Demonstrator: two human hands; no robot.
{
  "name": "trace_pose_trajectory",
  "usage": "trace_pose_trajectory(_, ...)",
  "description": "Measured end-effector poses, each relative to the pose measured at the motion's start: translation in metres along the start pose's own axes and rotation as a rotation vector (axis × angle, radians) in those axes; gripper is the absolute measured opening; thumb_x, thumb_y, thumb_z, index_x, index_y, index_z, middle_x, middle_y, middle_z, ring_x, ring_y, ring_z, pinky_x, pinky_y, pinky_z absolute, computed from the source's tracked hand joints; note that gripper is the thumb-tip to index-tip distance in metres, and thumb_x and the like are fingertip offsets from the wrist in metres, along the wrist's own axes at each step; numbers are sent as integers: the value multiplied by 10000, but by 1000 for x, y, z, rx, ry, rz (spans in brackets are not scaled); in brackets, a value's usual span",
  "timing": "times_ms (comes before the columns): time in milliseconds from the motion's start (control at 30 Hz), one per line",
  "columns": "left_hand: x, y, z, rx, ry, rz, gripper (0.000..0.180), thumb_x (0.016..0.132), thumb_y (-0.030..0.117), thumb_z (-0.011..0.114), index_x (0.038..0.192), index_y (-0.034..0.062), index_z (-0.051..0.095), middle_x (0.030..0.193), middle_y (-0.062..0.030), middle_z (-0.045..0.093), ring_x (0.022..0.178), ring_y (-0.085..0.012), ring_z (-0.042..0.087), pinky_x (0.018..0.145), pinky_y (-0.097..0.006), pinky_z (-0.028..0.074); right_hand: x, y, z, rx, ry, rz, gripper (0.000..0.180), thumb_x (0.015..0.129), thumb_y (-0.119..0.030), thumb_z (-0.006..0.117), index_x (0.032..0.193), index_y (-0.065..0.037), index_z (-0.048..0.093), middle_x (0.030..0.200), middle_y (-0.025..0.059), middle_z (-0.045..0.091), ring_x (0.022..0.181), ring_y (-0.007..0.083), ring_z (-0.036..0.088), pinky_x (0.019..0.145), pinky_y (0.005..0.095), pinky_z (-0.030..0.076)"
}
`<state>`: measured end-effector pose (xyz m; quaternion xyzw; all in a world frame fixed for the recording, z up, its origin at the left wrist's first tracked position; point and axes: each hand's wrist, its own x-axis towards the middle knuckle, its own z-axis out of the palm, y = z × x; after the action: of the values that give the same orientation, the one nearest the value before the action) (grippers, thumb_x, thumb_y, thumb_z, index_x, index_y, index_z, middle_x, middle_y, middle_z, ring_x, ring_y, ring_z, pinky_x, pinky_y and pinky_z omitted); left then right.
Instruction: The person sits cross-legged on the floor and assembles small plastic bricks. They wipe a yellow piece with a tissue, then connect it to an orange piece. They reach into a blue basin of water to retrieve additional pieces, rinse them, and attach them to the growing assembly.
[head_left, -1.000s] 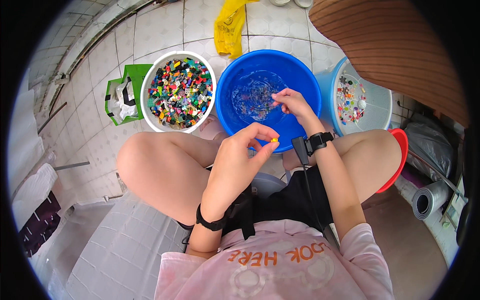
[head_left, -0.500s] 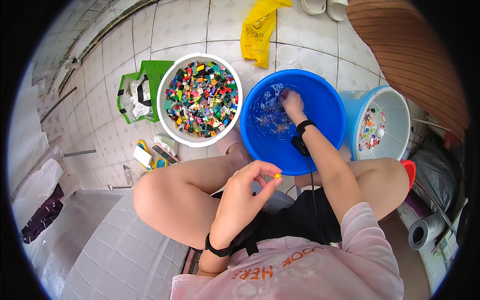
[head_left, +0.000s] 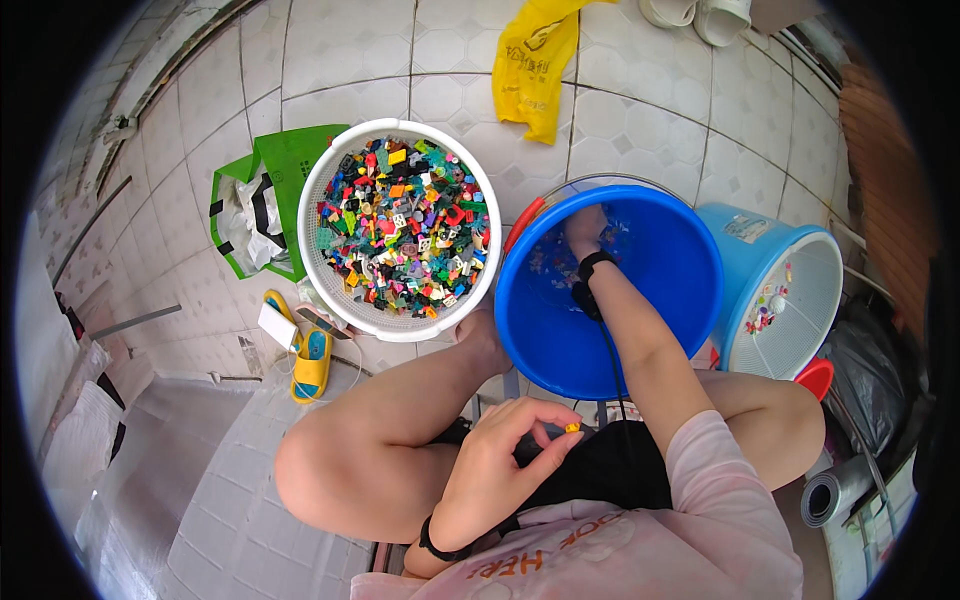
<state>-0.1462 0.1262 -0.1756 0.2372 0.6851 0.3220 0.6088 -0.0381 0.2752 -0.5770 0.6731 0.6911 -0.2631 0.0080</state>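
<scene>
Over my lap, my left hand [head_left: 515,450] pinches a small yellow toy brick [head_left: 572,428] between thumb and fingertips. My right hand [head_left: 585,232] reaches down into the blue bucket [head_left: 660,330], close to its far wall. Its fingers are hidden, so what they hold does not show. Small, mixed-coloured pieces [head_left: 556,272] lie at the far left of the bucket's inside, seemingly in water. Left of the bucket stands a white basket [head_left: 310,215], heaped with many-coloured toy bricks [head_left: 400,235].
At the right, a light blue bucket [head_left: 715,240] lies tilted around a white strainer [head_left: 800,320] with small colourful pieces. A green bag [head_left: 295,160] is beside the basket. Yellow slippers [head_left: 311,365] and a phone [head_left: 322,322] sit nearer me. A yellow plastic bag [head_left: 530,80] lies beyond.
The whole view has shifted. My right hand has gone farther toward the blue bucket's far wall, and a red handle grip now shows at its edge. My left hand keeps its pinch.
</scene>
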Motion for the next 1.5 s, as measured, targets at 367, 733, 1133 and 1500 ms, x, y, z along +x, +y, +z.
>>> trace_pose_trajectory(367,-3,-2,5,-14,-2,9,164,808,17,718,956,22,647,896,-36,671,694,-100,557,684,-231,460,12,24,24,247,-65,-84,144,793,-160,643,859,-45,699,903,211,680,870,379,653,779,439,516)
trace_pose_trajectory(733,-16,-7,15,-2,-44,73,176,795,6,724,949,19,639,894,-34,666,681,-107,566,680,-232,463,16,54,-9,315,-275,152,238,831,-109,603,1041,-35,689,933,205,698,876,309,692,687,377,545)
trace_pose_trajectory(1133,-17,-2,17,-22,10,92,155,806,3,710,946,19,644,886,-27,658,689,-86,546,681,-223,452,-31,8,-131,1210,-873,336,243,957,-149,581,1143,5,602,1025,87,665,611,39,451,532,158,397)
trace_pose_trajectory(1500,-13,-6,41,-132,205,238,177,925,100,619,1075,22,674,930,-22,675,743,-41,525,690,-186,428,-105,-30,-270,1184,-797,17,162,930,-191,628,970,-34,642,820,27,645,558,31,447,537,162,375)
